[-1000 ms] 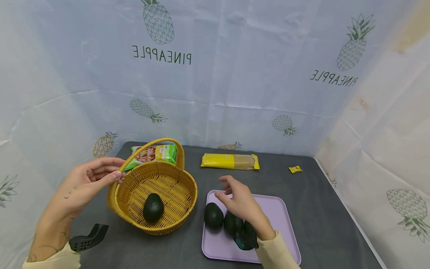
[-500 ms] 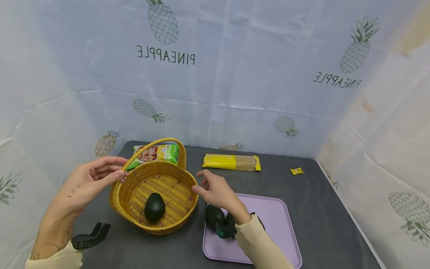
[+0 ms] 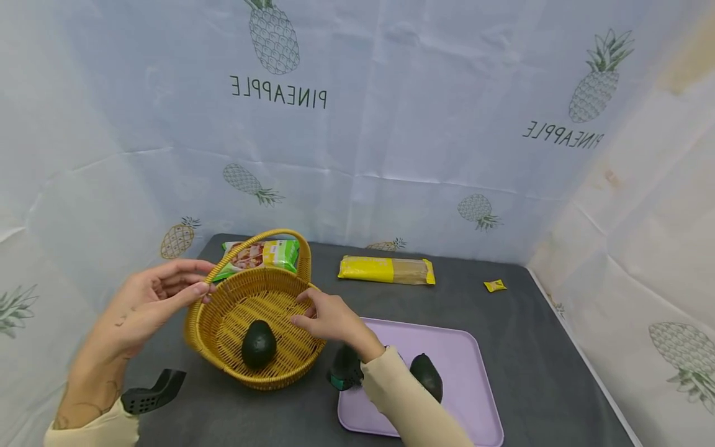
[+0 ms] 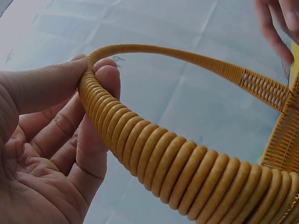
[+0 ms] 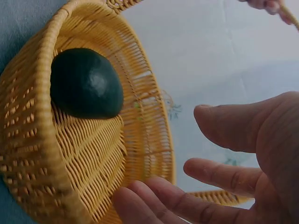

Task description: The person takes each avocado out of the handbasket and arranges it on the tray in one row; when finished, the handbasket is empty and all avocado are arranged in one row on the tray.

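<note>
A yellow wicker basket (image 3: 223, 363) stands at the left of the dark table, with one dark green avocado (image 3: 259, 345) lying in it. My left hand (image 3: 148, 304) pinches the basket's arched handle (image 4: 154, 154) between thumb and fingers. Over the basket's right rim hovers my right hand (image 3: 329, 320), its fingers loosely bent and holding nothing; the right wrist view shows the same avocado (image 5: 86, 84) apart from the fingertips. A lilac tray (image 3: 463, 410) lies at the right, bearing another avocado (image 3: 426, 377). My right forearm and wrist camera hide part of that tray.
Behind the basket lies a green and white food packet (image 3: 282, 253), partly hidden by the handle. A yellow packet (image 3: 368, 269) sits at the back middle, and a small yellow wrapped sweet (image 3: 494, 285) is at the back right. Pineapple-print cloth (image 3: 391, 124) hangs around the table.
My right hand has moved left from above the tray to over the basket's right rim. The forearm now uncovers one avocado on the tray. My left hand keeps its grip on the handle.
</note>
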Demonstrator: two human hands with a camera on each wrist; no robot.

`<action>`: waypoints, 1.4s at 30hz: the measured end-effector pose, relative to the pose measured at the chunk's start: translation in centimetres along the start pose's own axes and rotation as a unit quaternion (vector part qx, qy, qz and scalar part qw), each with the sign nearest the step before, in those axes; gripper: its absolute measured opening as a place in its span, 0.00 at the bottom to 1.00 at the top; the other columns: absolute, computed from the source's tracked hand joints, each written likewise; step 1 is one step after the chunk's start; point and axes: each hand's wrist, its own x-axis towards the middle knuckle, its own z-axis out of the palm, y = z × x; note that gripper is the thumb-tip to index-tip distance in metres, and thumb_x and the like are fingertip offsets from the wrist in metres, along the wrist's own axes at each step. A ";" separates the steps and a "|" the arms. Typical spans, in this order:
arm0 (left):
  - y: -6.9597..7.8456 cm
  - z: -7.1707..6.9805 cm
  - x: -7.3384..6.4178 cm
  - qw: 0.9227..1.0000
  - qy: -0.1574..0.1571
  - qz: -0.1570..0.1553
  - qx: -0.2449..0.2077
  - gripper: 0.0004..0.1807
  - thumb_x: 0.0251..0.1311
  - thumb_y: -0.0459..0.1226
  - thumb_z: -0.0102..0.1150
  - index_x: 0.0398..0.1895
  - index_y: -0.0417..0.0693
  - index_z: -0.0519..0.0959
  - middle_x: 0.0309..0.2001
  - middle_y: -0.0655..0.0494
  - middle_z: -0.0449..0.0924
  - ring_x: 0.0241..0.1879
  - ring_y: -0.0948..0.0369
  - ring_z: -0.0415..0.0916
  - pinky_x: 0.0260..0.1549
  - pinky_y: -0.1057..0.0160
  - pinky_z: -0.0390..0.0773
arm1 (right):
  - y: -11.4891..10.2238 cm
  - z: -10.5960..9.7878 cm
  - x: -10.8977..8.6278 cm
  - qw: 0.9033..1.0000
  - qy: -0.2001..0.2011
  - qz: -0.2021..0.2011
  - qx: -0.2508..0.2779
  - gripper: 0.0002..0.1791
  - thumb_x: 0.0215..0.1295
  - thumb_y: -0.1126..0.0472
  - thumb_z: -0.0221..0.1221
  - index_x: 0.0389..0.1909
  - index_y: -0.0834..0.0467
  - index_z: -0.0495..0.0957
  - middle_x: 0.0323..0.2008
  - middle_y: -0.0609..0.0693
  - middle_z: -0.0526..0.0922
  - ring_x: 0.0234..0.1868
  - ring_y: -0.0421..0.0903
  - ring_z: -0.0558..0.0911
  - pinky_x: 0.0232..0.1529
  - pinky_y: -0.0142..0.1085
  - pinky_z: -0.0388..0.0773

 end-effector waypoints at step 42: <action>0.6 0.0 0.0 1.000 -0.005 -0.001 0.008 0.16 0.73 0.30 0.56 0.61 0.38 0.75 0.43 0.59 0.87 0.41 0.62 0.86 0.39 0.66 0.88 | -3.0 6.5 4.9 0.976 -0.140 -0.048 -0.158 0.26 0.68 0.53 0.65 0.66 0.42 0.73 0.54 0.41 0.81 0.45 0.37 0.77 0.50 0.27 0.78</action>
